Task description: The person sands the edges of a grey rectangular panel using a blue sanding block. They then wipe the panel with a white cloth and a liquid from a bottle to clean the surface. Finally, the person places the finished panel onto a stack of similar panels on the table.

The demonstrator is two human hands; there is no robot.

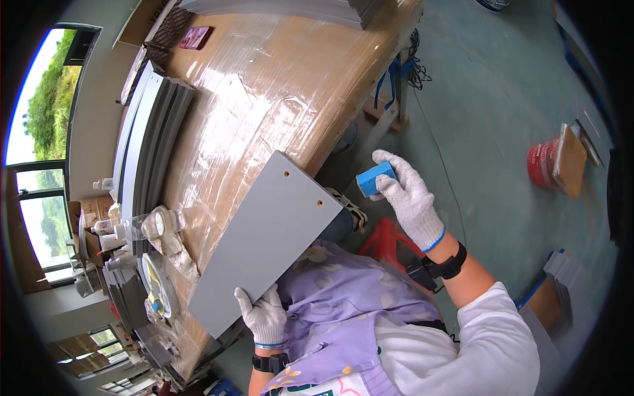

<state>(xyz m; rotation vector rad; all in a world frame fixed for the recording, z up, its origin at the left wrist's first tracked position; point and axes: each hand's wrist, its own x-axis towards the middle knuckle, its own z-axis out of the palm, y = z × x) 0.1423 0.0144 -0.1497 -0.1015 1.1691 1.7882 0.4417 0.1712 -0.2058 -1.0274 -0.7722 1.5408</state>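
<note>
A flat grey panel (254,241) with two brass-coloured holes at its far end lies across the near table edge and juts out toward my body. My left hand (265,318), in a white knit glove, holds the panel's near edge, thumb on top; its other fingers are partly hidden. Off to the right, away from the panel, my gloved right hand (408,195) grips a small blue block (376,179), a sponge or sanding block, between thumb and fingers over the floor.
Stacked grey panels (142,152) stand along the table's left side, and more lie at its far end. A plastic-wrapped tabletop (244,72) carries a pink phone (196,37), a clear jar (155,226) and a cloth (177,257). On the floor sits a red bucket (543,162).
</note>
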